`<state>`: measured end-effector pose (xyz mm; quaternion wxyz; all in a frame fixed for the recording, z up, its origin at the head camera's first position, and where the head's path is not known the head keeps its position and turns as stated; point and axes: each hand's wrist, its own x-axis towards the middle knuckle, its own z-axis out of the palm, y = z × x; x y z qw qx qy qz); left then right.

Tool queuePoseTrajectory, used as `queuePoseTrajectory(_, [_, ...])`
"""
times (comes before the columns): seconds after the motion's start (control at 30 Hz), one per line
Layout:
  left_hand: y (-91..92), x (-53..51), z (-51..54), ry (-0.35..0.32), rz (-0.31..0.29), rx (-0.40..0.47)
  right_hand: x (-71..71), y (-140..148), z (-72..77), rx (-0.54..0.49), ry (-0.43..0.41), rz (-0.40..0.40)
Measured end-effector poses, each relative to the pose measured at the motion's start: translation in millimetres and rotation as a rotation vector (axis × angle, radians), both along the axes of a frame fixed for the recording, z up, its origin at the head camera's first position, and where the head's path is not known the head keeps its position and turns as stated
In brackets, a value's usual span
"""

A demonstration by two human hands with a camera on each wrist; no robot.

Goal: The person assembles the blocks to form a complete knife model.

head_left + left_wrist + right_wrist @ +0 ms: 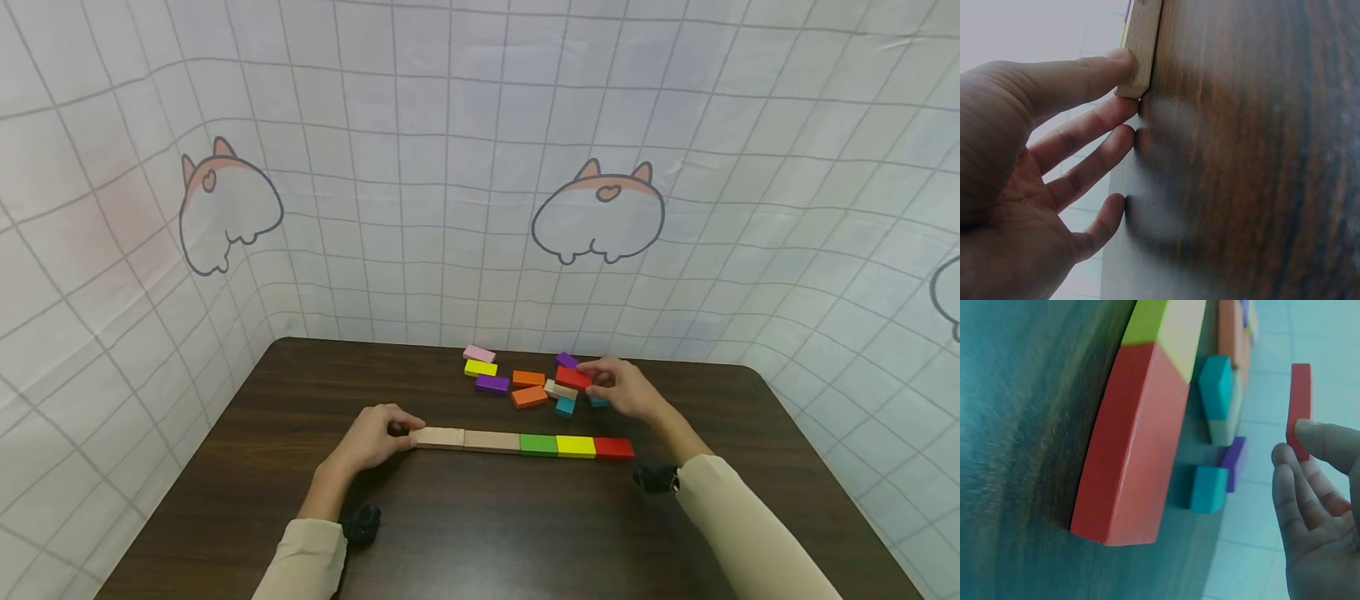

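Observation:
A straight row of blocks lies across the table. From left to right in the head view come a pale wooden block, a second, browner wooden block, a green block, a yellow block and a red block. My left hand pinches the row's left end between thumb and index finger; its other fingertips touch the table in the left wrist view. Behind the row, my right hand holds another red block between thumb and fingers, raised above the tabletop.
Loose blocks lie at the back of the table: pink, yellow, purple, two orange blocks, beige, teal and another purple block. A gridded white curtain stands behind.

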<state>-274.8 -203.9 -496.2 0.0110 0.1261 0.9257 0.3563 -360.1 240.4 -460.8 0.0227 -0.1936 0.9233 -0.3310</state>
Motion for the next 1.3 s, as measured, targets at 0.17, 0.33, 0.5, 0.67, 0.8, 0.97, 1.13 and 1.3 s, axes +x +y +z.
queuePoseTrajectory(0.17, [-1.0, -0.8, -2.4, 0.002, 0.001, -0.007, 21.9, -2, 10.3, -0.004, 0.003, 0.081])
queuePoseTrajectory(0.33, [-3.0, -0.6, -3.8, 0.008, 0.004, -0.004, 44.8, -7, 13.3, -0.028, -0.021, 0.169])
queuePoseTrajectory(0.5, [-3.7, 0.7, -2.0, 0.007, 0.010, -0.005, 65.6, -14, 8.7, -0.041, -0.011, 0.243])
queuePoseTrajectory(0.67, [-3.2, 0.8, -0.6, 0.000, 0.010, -0.005, 82.6, -22, 0.6, -0.061, -0.002, 0.288])
queuePoseTrajectory(0.8, [-2.9, 1.5, 0.6, 0.007, 0.006, -0.015, 92.6, -31, -7.8, -0.057, -0.001, 0.316])
queuePoseTrajectory(0.97, [-2.7, 1.4, 0.8, 0.012, 0.007, -0.016, 101.7, -46, -15.0, -0.049, -0.019, 0.344])
queuePoseTrajectory(1.13, [-1.4, 0.4, 0.0, 0.010, 0.012, -0.021, 107.6, -59, -16.5, -0.009, -0.056, 0.323])
queuePoseTrajectory(1.3, [0.0, 0.9, -0.3, 0.008, 0.010, -0.021, 107.8, -68, -20.0, 0.033, -0.056, 0.298])
